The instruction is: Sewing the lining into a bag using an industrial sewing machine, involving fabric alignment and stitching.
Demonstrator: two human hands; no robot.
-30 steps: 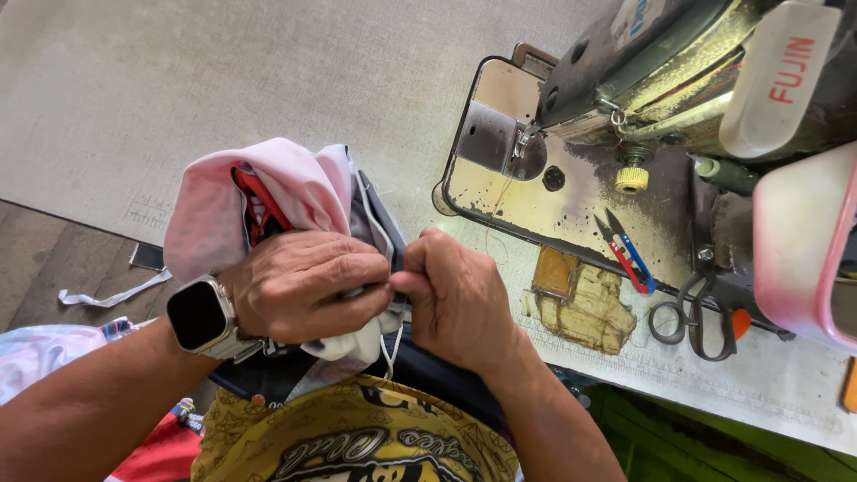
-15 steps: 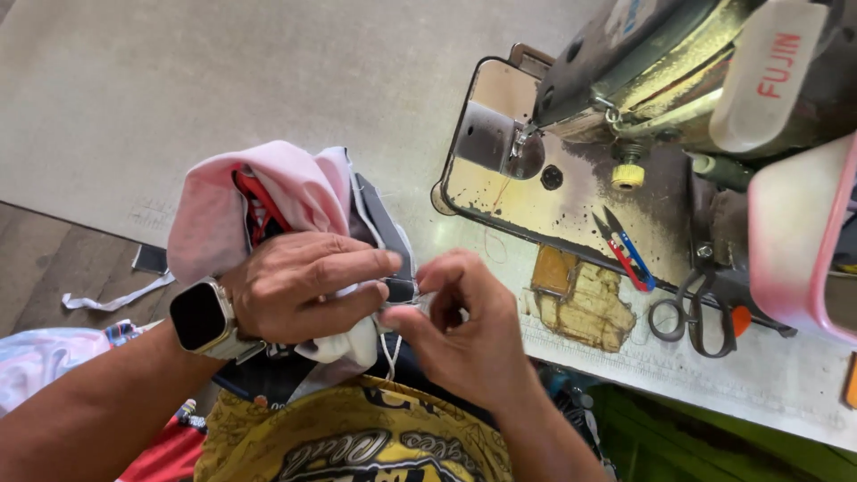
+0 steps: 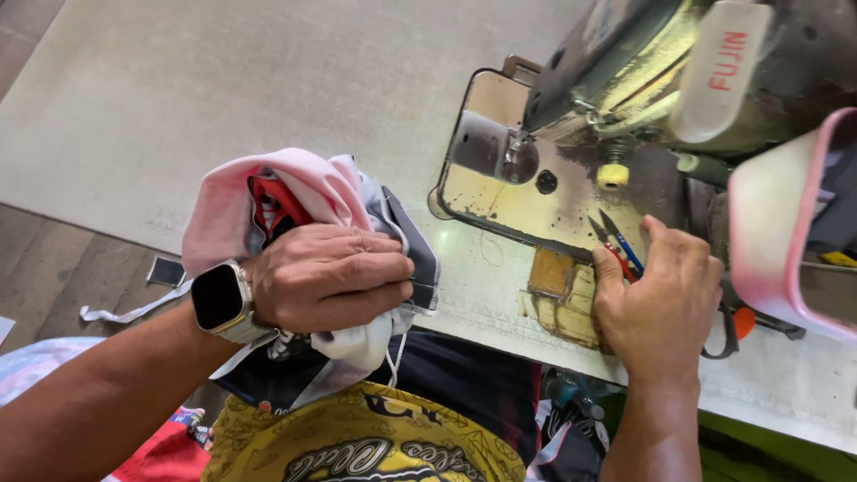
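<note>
My left hand [image 3: 328, 277] is closed around a bunched garment [image 3: 295, 192] of pink, white, red and dark grey cloth, held above my lap. A smartwatch [image 3: 220, 299] sits on that wrist. My right hand [image 3: 659, 299] rests on the sewing table at the right, its fingertips touching small thread snips [image 3: 614, 239] with red and blue handles that lie on the machine bed. Whether the fingers grip the snips is unclear.
An industrial sewing machine [image 3: 661, 80] stands at the upper right, its needle over a worn metal plate [image 3: 500, 192]. A pink plastic tub [image 3: 786, 232] sits at the far right, with scissors [image 3: 736, 326] partly hidden under my hand. The grey table top [image 3: 223, 98] stretches left; cloth scraps [image 3: 116, 312] lie on the floor.
My right hand has left the garment and moved right to the snips on the machine bed. The left hand still holds the bunched cloth.
</note>
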